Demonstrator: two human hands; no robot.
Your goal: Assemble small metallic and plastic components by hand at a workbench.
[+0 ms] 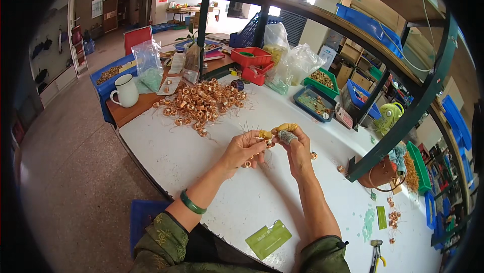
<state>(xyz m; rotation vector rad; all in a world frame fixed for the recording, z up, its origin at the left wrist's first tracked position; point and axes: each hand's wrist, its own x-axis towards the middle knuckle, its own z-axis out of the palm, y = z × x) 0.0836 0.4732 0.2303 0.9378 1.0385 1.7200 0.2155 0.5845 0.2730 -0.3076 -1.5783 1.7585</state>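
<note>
Over the middle of the white table, my left hand [242,151] pinches a small copper wire coil [268,143] with thin loose wire ends. My right hand [297,147] meets it at the fingertips, its fingers closed by the coil; what they grip there is too small to make out, perhaps a wire end. Yellow covers wrap fingertips on both hands, and a grey cover [287,137] is on a right-hand finger. Another coil [247,164] shows just below my left hand, and one more coil [313,155] lies right of my right hand. A big heap of copper coils [201,101] spreads beyond.
A green card [268,239] lies near the front edge. Pliers [376,258], pale green pieces [368,222] and several coils [394,218] are at the right. A shelf post [403,127] rises beside a brown container [375,173]. A white mug [126,91] stands far left.
</note>
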